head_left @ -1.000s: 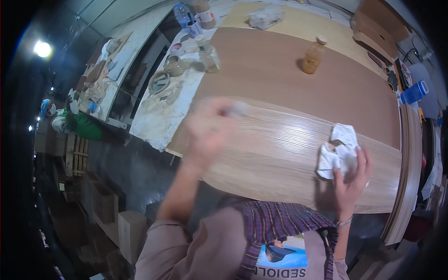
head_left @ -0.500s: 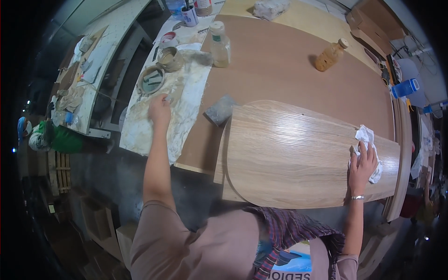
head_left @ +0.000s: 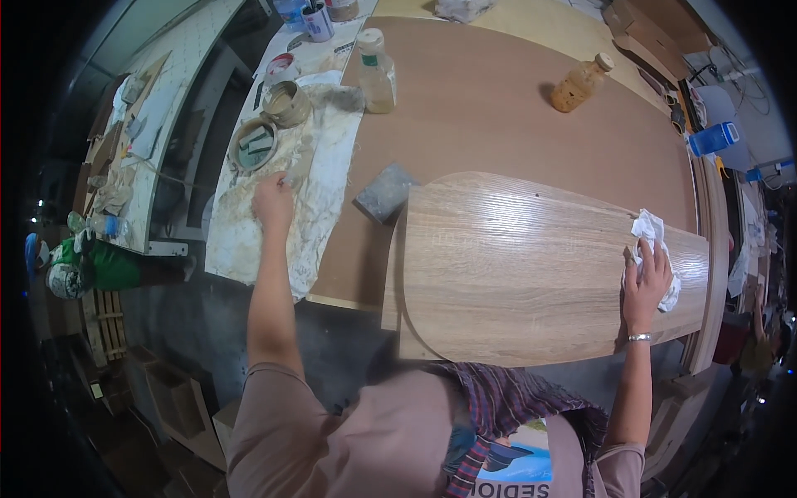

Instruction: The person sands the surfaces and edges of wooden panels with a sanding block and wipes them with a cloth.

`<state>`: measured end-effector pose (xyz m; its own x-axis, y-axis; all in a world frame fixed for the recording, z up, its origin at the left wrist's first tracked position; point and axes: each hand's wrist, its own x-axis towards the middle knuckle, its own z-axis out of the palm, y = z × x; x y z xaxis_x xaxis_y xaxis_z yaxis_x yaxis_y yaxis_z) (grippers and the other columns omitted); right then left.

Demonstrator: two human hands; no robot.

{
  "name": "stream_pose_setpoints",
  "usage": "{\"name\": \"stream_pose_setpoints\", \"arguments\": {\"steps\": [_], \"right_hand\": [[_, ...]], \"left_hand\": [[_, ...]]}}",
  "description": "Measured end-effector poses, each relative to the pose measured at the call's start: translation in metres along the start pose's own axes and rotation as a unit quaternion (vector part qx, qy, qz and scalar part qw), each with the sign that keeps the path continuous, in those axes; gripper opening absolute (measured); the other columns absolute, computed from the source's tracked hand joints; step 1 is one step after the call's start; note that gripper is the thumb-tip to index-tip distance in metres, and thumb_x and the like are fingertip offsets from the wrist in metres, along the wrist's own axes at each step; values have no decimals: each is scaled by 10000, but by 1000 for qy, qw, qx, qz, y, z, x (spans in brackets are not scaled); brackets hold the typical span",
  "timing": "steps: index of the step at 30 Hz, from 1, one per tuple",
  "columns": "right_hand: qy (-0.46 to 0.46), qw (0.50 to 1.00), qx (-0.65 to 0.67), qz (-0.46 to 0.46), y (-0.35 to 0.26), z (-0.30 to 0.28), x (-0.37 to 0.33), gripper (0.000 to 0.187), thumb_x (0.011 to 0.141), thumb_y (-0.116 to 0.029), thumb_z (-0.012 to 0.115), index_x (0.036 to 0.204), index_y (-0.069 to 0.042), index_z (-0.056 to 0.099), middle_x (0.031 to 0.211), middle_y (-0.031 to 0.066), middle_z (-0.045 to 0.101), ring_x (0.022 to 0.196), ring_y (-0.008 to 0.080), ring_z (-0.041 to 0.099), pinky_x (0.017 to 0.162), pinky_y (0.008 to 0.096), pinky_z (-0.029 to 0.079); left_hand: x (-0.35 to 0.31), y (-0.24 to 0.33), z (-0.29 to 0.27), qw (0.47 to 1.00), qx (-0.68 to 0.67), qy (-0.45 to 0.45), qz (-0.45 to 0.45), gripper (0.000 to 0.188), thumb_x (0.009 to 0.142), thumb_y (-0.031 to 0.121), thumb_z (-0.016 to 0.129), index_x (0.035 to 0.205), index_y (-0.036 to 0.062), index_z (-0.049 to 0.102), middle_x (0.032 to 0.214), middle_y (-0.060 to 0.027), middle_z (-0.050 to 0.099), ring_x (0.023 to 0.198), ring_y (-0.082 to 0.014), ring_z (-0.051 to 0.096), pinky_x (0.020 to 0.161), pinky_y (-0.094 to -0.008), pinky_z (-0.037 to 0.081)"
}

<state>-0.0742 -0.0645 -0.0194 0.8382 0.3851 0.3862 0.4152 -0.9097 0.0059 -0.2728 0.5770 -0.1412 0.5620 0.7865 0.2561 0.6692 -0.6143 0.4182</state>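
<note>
So from my end I'm seeing the wood panel lying flat along the near side of the worktop, with the white cloth sitting bunched on its right part. The right grip is pressing on the cloth from above, fingers a bit apart rather than clamped.

My take: I'd be spreading that cloth flatter, leaning evenly and following the grain, since loose folds could be dragging patchily. The grain's running lengthwise, the sheen is showing up fine ridges, and the left end is curving into rounded corners.

Meanwhile the left grip is reaching over the crumpled, stained sheet, fingers curling in by a small greyish piece; I can't tell if they're actually pinching it.

A matte grey block is resting right by the panel's left end. Farther out, a round tub is holding dark greenish strips, and a squat amber bottle is standing beyond the panel
</note>
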Motion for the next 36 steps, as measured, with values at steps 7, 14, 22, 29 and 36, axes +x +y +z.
{"name": "stream_pose_setpoints", "arguments": {"steps": [7,14,22,29,36], "right_hand": [[2,1000,4,-2,-2,0,0,512,857,-162,648,1365,-157,593,1441,146,516,1329,370,437,1127,484,303],[7,1000,-4,4,2,1,0,498,866,-172,645,1361,-161,598,1428,142,527,1325,361,442,1126,480,304],[7,1000,3,3,-4,2,2,465,881,-201,640,1342,-147,608,1411,151,538,1315,373,444,1122,490,300],[25,1000,7,-13,-8,-8,-5,441,858,-233,653,1278,-95,640,1381,187,548,1268,385,471,1097,505,318],[110,938,324,-60,-68,-56,4,433,759,-176,775,1165,-62,677,1152,200,615,1076,372,575,913,443,466]], "left_hand": [[1,-14,2,999,-27,22,-3,228,834,73,672,1050,98,741,960,-135,716,900,-311,686,794,-413,523],[-5,-7,-2,999,-26,41,17,244,853,69,674,1089,41,729,998,-163,715,895,-307,687,816,-365,528],[-1,9,-20,903,-406,29,-136,221,935,106,621,1091,-30,698,944,-117,721,870,-219,665,792,-336,512],[-58,140,-98,592,-745,-281,-120,310,1009,137,525,1207,-87,606,1075,-135,687,925,-178,632,813,-293,494],[-126,303,-116,673,-663,-327,21,222,965,77,595,1114,-65,676,1023,-90,713,960,-163,643,847,-320,504]]}}
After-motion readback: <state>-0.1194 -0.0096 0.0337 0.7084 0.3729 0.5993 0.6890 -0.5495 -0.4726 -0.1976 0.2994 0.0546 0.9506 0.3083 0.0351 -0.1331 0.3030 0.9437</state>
